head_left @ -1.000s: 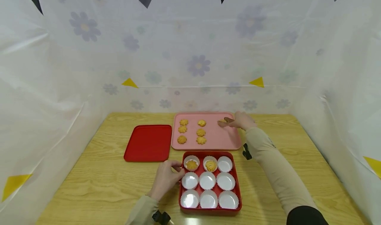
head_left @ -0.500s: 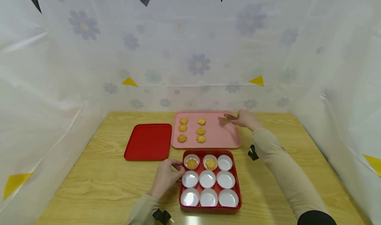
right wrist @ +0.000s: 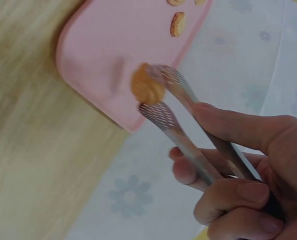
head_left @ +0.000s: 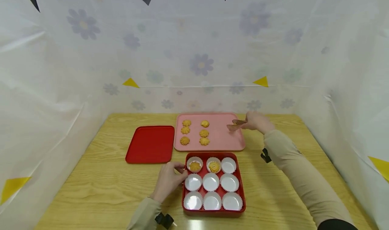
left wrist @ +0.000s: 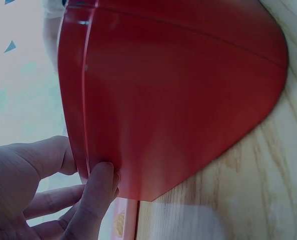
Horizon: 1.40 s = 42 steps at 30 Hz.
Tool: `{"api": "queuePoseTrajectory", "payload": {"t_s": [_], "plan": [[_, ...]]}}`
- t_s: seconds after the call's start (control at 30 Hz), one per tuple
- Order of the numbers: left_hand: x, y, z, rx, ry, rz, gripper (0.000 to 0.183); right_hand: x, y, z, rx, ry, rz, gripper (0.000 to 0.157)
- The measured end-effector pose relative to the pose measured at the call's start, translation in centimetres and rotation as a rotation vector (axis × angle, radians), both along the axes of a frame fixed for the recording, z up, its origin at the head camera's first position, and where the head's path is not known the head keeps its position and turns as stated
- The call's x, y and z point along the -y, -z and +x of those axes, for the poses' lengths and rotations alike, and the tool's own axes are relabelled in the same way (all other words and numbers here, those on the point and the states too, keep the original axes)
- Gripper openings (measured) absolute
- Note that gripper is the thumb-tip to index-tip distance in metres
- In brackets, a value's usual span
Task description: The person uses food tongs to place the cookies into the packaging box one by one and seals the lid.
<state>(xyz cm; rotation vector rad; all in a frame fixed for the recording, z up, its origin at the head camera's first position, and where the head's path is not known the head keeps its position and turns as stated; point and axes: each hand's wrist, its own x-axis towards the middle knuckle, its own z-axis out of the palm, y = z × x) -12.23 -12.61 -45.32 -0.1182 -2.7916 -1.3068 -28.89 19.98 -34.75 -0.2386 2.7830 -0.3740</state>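
My right hand (head_left: 258, 122) holds metal tongs (right wrist: 182, 142) over the right end of the pink tray (head_left: 220, 140). Between the perforated tips of the tongs sits a golden swirled cookie (right wrist: 147, 86), seen in the right wrist view. My left hand (head_left: 170, 180) pinches the left wall of a red box (head_left: 212, 214), thumb and fingers on either side of its rim in the left wrist view. Inside the box stand three rows of white paper cups (head_left: 211, 182). Two cups in the far row each contain a cookie (head_left: 214, 167).
Several cookies (head_left: 204, 133) lie in two columns on the left and middle of the pink tray. A flat red lid (head_left: 150, 145) rests left of that tray on the wooden table (head_left: 100, 189). A white flowered sheet (head_left: 200, 47) encloses the back and sides.
My right hand has lifted the tongs off the pink tray with the cookie from its far right and drawn slightly rightward and back. My left hand stays at the box.
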Motion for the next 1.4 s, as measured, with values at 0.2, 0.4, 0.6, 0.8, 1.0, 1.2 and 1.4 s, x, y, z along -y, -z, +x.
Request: {"api": "queuePoseTrajectory", "payload": {"t_s": [0.2, 0.4, 0.6, 0.8, 1.0, 1.2, 1.4], "plan": [[0.0, -0.1, 0.1, 0.013, 0.002, 0.000, 0.020, 1.3, -1.1, 0.4, 0.040, -0.057, 0.131, 0.092], [-0.1, 0.0, 0.2, 0.015, 0.011, 0.008, 0.020, 2.3, -0.9, 0.0, 0.038, -0.068, 0.164, 0.085], [-0.3, 0.0, 0.2, 0.026, 0.018, 0.014, 0.020, 2.3, -0.1, 0.0, 0.040, -0.046, 0.146, 0.096], [-0.3, -0.1, 0.2, 0.021, 0.016, 0.017, 0.019, 1.8, 0.2, 0.3, 0.079, -0.010, 0.090, 0.103], [-0.3, -0.1, 0.2, -0.025, 0.012, 0.006, 0.019, 1.5, 0.4, -0.1, 0.101, -0.003, 0.116, 0.091], [-0.4, 0.0, 0.2, -0.027, 0.012, 0.008, 0.019, 0.6, -0.2, 0.1, 0.113, -0.013, 0.043, 0.095], [-0.2, -0.2, 0.2, -0.016, 0.007, 0.020, 0.019, -0.6, -2.2, 0.6, 0.060, -0.094, 0.039, 0.022]]}}
